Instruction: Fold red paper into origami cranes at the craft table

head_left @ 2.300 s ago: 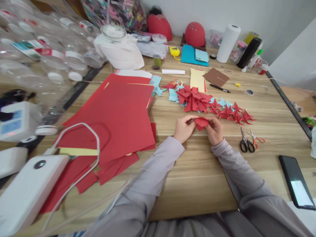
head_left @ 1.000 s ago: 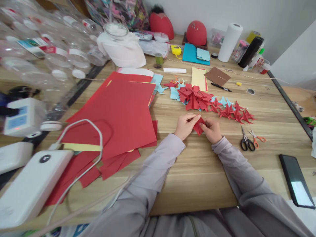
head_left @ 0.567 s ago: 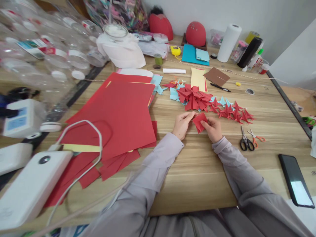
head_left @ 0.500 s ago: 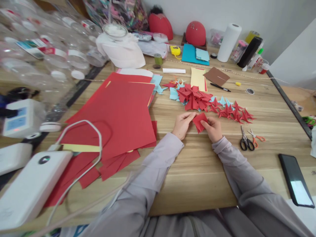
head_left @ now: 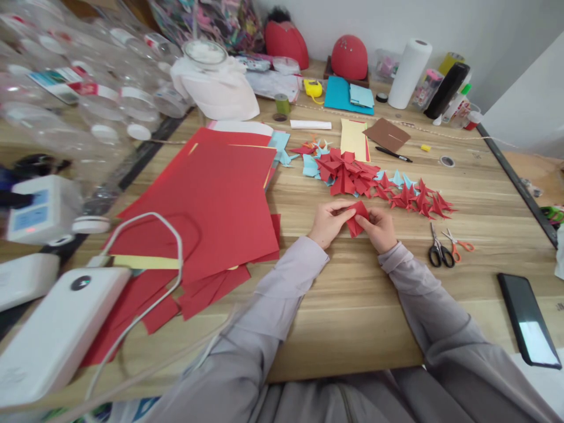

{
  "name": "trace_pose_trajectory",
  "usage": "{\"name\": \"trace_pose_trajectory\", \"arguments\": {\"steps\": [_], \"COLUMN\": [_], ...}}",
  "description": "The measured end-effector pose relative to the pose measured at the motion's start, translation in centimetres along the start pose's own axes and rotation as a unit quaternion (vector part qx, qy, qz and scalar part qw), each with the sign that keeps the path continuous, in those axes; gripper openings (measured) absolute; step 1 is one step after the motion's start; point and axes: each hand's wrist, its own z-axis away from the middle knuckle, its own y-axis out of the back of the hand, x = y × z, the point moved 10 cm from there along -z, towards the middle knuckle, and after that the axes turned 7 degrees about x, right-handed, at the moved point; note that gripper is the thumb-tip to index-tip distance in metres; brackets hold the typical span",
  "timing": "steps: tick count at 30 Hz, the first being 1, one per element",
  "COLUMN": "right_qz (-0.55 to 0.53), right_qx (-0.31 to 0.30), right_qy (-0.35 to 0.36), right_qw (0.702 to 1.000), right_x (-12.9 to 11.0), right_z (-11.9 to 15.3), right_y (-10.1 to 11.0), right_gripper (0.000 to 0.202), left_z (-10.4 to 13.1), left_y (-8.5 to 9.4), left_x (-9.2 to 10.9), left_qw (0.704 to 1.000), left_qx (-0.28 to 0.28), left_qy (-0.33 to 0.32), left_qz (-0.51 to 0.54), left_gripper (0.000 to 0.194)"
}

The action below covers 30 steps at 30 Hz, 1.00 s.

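Observation:
Between my two hands is a small folded square of red paper (head_left: pixel 358 223), held just above the table. My left hand (head_left: pixel 329 222) pinches its left side with thumb and fingers. On the right side, my right hand (head_left: pixel 379 228) presses the paper with its thumb, fingers behind. Just beyond lie a heap of red folded paper pieces (head_left: pixel 346 171), several red paper cranes (head_left: pixel 418 200) and light blue paper cranes (head_left: pixel 399 179). The paper's underside and some fingertips are hidden.
Large red sheets (head_left: pixel 224 205) cover the table's left part. A power bank (head_left: pixel 61 335) with a white cable sits at the front left. Black scissors (head_left: pixel 440 252), orange scissors (head_left: pixel 460 245) and a phone (head_left: pixel 526 320) lie at right. Plastic bottles (head_left: pixel 110 100) crowd the back left.
My left thumb and fingers have moved right, onto the red paper. The paper now shows narrower between my hands. The things on the table stay where they were.

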Motion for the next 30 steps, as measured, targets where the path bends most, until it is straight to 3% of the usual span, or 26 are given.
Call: {"name": "trace_pose_trajectory", "arguments": {"steps": [9,14,18,30], "right_qz": [0.034,0.050,0.018,-0.072], "right_qx": [-0.031,-0.033,-0.015,0.045], "right_qy": [0.030,0.027,0.019,-0.031], "right_qw": [0.998,0.998,1.000,0.996], "right_x": [0.2,0.2,-0.2,0.1], "right_z": [0.1,0.2,0.1,-0.3], "right_y": [-0.6,-0.7,-0.3,0.9], "right_gripper": [0.027,0.027,0.029,0.031], "left_z": [0.2,0.2,0.0,0.2], "left_y": [-0.1,0.1,0.4,-0.8], "left_x": [0.9,0.5,-0.9,-2.7], "left_qw": [0.999,0.999,0.997,0.977], "left_qx": [0.003,0.017,0.034,-0.002], "left_qy": [-0.030,0.005,0.064,0.155], "left_qz": [-0.040,-0.037,0.028,0.149], "left_gripper": [0.013,0.023,0.033,0.030]}}
